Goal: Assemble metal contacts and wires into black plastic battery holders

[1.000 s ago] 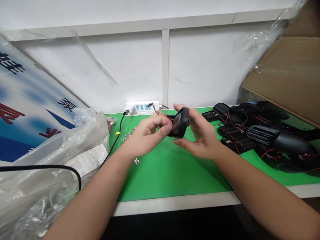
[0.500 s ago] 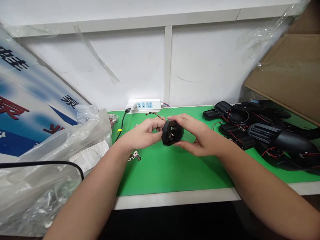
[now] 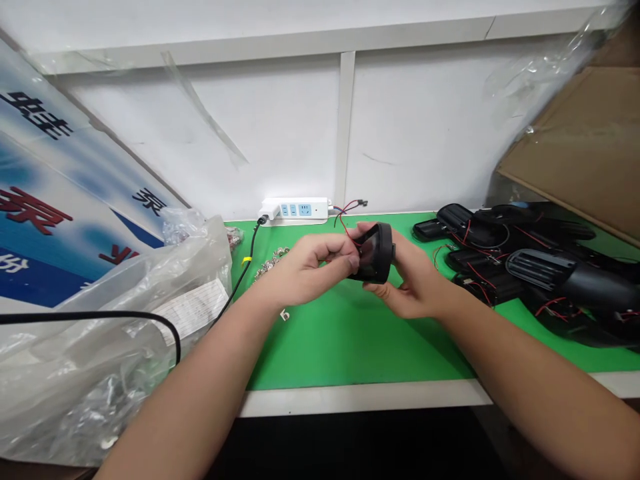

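A black plastic housing (image 3: 381,257) with a hollow open side is held above the green mat. My right hand (image 3: 413,277) is wrapped round it from the right, thumb below and fingers behind. My left hand (image 3: 320,267) is closed in a pinch at the open left side of the housing; what lies between the fingertips is hidden. Red and dark wires (image 3: 344,220) rise from the housing beside the left fingertips and end in a small black connector (image 3: 362,203). Small metal pieces (image 3: 273,261) lie on the mat behind my left wrist, partly covered by it.
A white power strip (image 3: 303,209) with a plugged-in black cable (image 3: 245,267) stands at the back. Several black housings with red wires (image 3: 530,260) are piled on the right, near a cardboard box (image 3: 580,140). Clear plastic bags (image 3: 115,360) fill the left side.
The housing has turned so its open side faces left, and its wires now stand up behind it. My left fingertips have moved to that opening. The view has shifted slightly.
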Demonstrator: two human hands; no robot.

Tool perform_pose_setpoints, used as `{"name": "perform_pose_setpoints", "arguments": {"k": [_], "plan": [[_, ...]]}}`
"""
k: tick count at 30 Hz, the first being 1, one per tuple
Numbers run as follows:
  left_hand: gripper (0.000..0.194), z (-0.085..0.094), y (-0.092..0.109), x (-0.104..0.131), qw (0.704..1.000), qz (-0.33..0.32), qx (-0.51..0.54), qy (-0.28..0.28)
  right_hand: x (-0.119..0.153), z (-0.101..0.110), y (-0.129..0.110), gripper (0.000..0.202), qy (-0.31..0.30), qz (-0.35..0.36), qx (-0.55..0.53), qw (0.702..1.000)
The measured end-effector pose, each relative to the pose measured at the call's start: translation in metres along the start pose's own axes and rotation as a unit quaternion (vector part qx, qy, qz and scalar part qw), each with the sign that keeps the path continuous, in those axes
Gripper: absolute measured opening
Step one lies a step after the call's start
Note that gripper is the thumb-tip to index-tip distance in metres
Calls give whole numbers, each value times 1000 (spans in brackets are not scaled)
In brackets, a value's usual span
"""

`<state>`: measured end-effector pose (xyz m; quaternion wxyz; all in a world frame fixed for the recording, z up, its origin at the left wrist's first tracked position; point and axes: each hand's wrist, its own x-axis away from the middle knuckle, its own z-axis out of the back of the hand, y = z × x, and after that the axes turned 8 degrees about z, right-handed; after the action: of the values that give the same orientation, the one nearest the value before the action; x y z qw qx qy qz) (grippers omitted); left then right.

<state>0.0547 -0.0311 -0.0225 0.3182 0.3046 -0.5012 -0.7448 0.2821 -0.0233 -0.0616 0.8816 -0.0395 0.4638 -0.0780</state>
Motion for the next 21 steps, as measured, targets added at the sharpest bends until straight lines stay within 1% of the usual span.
{"name": "perform_pose_setpoints", "arguments": {"k": [4, 8, 11, 15, 19, 21], "plan": [[31, -5, 2, -2, 997, -14, 71, 6, 0, -1, -1, 77, 19, 10, 18, 1000], [29, -6, 2, -4, 996, -11, 86, 5, -2, -1, -3, 75, 10, 10, 21, 1000], [26, -5, 3, -2, 996, -22, 90, 2, -3, -4, -4, 67, 17, 12, 4, 1000], [28, -4, 6, -1, 998, -25, 65, 7, 0, -6, -3, 55, 19, 13, -20, 1000], [29, -4, 7, 1, 1000, 2, 13, 6, 3, -4, 0, 59, -2, -15, -33, 999], [30, -5, 6, 2, 1000, -5, -17, 7, 4, -3, 1, 60, -12, -26, -26, 999]]}}
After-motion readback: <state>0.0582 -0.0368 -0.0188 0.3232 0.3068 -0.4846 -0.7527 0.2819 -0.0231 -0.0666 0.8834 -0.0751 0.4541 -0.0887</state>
